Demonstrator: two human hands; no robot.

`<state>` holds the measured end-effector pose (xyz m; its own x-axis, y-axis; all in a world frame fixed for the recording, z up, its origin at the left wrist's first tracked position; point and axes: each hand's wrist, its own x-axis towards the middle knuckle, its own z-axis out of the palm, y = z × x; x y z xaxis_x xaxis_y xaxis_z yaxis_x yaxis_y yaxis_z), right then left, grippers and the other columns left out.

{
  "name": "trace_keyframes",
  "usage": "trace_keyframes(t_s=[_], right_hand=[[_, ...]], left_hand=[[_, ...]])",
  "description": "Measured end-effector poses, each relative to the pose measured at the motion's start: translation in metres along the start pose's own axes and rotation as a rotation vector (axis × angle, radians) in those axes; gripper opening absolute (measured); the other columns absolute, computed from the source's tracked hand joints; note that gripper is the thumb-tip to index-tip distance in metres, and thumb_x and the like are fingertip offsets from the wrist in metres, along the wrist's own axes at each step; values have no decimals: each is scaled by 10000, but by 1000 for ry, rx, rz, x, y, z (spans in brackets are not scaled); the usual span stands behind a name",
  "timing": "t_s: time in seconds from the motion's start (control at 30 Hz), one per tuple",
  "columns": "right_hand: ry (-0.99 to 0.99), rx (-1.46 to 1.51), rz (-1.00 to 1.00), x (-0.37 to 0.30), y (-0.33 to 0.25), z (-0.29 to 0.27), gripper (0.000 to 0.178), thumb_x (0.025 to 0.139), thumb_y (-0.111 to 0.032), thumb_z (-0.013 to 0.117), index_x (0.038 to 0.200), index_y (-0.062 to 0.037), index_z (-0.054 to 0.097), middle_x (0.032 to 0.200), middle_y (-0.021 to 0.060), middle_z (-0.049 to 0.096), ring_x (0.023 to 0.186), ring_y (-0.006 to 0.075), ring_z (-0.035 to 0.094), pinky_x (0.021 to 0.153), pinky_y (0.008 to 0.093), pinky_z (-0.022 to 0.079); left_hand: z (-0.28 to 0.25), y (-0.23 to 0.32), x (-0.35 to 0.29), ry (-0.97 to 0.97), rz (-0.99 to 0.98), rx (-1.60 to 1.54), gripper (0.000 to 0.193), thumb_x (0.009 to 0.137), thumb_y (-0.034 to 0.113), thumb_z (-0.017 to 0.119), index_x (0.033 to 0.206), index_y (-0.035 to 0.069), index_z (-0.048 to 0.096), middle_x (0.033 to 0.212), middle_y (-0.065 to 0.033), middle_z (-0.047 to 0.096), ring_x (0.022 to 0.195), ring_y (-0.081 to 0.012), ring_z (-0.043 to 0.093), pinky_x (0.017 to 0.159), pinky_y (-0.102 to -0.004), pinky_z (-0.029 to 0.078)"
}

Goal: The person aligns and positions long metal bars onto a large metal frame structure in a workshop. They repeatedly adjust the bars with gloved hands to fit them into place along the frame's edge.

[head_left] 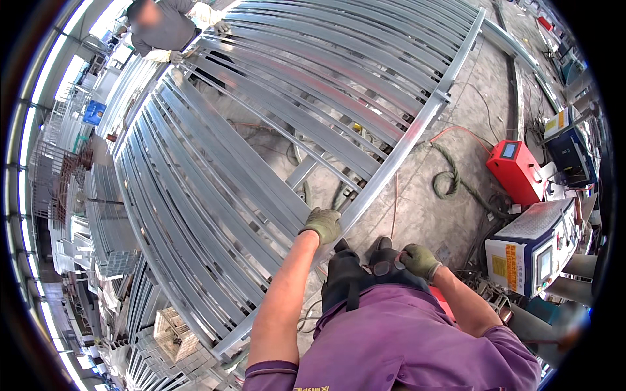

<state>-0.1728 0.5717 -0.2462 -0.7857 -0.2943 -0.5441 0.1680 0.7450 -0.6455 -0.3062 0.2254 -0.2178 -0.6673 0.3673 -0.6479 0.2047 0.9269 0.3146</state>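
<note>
A large panel of galvanised metal slats [215, 143] spreads before me, bordered by a metal end rail [391, 163]. In an olive work glove, my left hand [323, 225] is closed over the metal near the rail's near end, where several slats meet it. My right hand [420, 261], gloved alike, sits at my right thigh with its fingers curled. Beside those fingers is a small dark reddish thing [383, 267]; what it is, I cannot make out. A wide gap between slats shows the floor and a short crosspiece [302, 173].
Across the panel, a gloved person [171, 32] touches its far edge. On my right stand a red machine [515, 171] with a screen and a white-and-blue control box [531, 247]. A thick green hose [450, 176] coils on the floor. Stacked metal profiles [107, 215] lie left.
</note>
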Motion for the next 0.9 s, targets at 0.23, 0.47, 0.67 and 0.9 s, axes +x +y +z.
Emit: trace_keyframes(t_s=[0.23,0.47,0.67,0.9], right_hand=[[6,103,73,-46,32,-21,312,926,-248,574,1063,-35,757,1037,245,730,989,412,701,861,446,540],[74,112,156,-54,80,-20,328,913,-245,573,1098,-47,760,1002,243,734,970,404,710,862,447,546],[39,133,140,-57,78,-30,308,911,-294,601,988,-33,747,977,248,729,939,418,706,820,474,536],[90,266,200,-36,77,-38,309,964,-291,616,996,-7,735,910,203,746,865,312,730,784,434,544]], left_hand=[[9,8,-4,88,-88,17,489,877,265,537,1310,94,685,1327,-205,667,1246,-354,625,1088,-431,474],[-2,25,-5,47,-223,-42,455,874,245,553,1294,152,700,1289,-200,685,1213,-366,644,1068,-441,493],[3,18,6,22,-220,-13,389,874,245,547,1205,149,727,1218,-193,712,1159,-382,662,1048,-448,500],[-6,4,19,-21,-91,-8,362,907,263,528,1181,133,724,1186,-182,722,1124,-392,667,1039,-453,492]])
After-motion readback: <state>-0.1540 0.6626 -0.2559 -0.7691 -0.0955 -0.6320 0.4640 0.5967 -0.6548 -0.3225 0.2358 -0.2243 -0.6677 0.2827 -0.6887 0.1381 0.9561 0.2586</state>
